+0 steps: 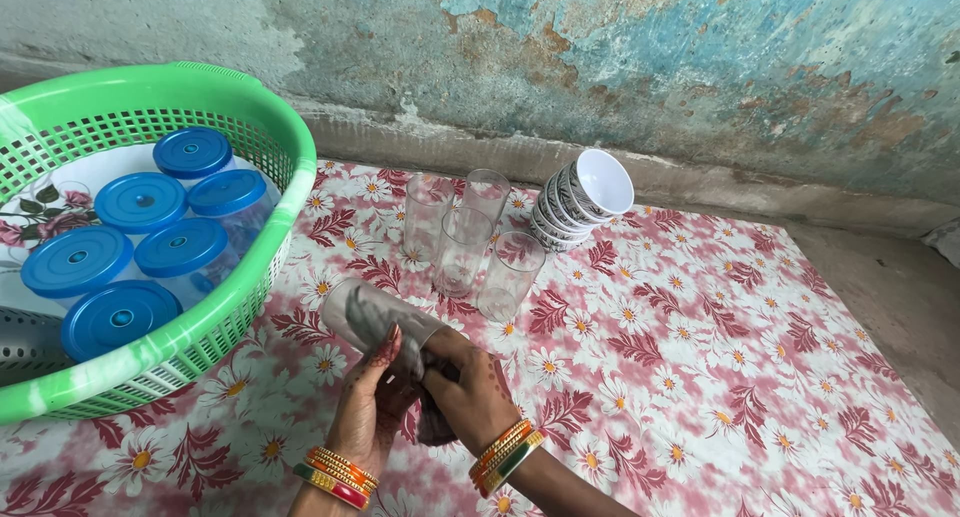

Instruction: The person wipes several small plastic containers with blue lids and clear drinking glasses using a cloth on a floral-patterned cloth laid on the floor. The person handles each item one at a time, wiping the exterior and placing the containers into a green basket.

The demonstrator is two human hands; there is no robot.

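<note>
Head view is showing the left hand (368, 402) clasping a tumbler (372, 315) on its side at six o'clock, while the right hand (470, 389) is pushing a cloth (432, 422) inside; four glasses (470, 242) are standing at twelve o'clock, seemingly finished.

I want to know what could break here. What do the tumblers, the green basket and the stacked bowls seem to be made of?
Tumblers: clear and see-through, either glass or hard plastic; the look leaves it open. Green basket: moulded plastic, glossy, with a slotted lattice wall. Stacked bowls: smooth glossy white inside, dark patterned outside, likely ceramic or melamine. The left hand and right hand hold one more tumbler on its side.
</note>
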